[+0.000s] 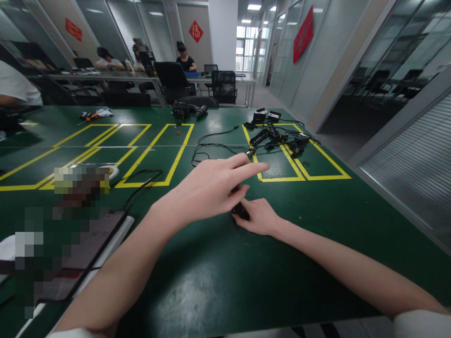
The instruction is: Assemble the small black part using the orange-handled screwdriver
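Note:
A small black object [241,211] with a reddish part near its top is between my two hands, above the green table. My right hand [260,217] pinches its lower part with thumb and fingers. Over its upper part reaches my left hand [214,185], palm down. One left finger points out to the right, while the thumb and the other fingers close about the reddish end. My left hand covers much of the object, so its exact kind does not show.
Black cables and devices [273,136] lie in a tangle beyond my hands. A power drill [199,111] is farther back. At left, a tablet-like screen [95,239] lies beside a cord. Yellow tape [176,155] marks the green table [282,277]. People sit at a far desk.

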Demonstrator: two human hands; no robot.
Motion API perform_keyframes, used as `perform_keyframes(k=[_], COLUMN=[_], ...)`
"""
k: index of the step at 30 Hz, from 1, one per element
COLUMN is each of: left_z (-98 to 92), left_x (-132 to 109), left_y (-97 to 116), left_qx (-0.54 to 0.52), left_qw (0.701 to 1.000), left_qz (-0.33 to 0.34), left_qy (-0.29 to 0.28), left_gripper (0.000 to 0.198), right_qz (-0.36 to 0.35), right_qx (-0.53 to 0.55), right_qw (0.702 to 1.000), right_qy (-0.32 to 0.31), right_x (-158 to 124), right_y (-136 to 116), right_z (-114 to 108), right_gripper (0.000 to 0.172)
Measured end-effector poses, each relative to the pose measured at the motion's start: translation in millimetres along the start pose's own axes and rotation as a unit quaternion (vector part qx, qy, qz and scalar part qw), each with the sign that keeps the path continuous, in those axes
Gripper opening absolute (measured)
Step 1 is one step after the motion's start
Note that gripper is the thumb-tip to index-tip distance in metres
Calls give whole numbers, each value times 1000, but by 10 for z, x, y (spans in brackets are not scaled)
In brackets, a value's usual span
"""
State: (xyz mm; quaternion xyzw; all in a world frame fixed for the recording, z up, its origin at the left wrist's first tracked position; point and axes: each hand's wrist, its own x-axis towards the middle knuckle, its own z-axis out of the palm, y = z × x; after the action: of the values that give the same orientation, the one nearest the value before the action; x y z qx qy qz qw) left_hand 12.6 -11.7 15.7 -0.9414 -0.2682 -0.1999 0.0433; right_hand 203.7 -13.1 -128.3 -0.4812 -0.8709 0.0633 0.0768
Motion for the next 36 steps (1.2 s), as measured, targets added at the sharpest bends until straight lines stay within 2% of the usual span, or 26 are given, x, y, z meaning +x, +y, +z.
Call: perform_keyframes(k=[6, 36], left_z=[3, -10], left_x=[-2, -4], left_y=[-2, -2], left_qx=[-6, 12], left_qw=[1000, 1000], left_qz=[7, 1], left_qy=[5, 6], left_gripper=[56, 55], right_qz=[2, -3], right_qx=[-2, 2], right_qw=[1000, 1000], right_qy=[-4, 3], right_x=[-1, -1], right_y=[-2, 9], right_z=[7, 24], right_gripper=[33, 32])
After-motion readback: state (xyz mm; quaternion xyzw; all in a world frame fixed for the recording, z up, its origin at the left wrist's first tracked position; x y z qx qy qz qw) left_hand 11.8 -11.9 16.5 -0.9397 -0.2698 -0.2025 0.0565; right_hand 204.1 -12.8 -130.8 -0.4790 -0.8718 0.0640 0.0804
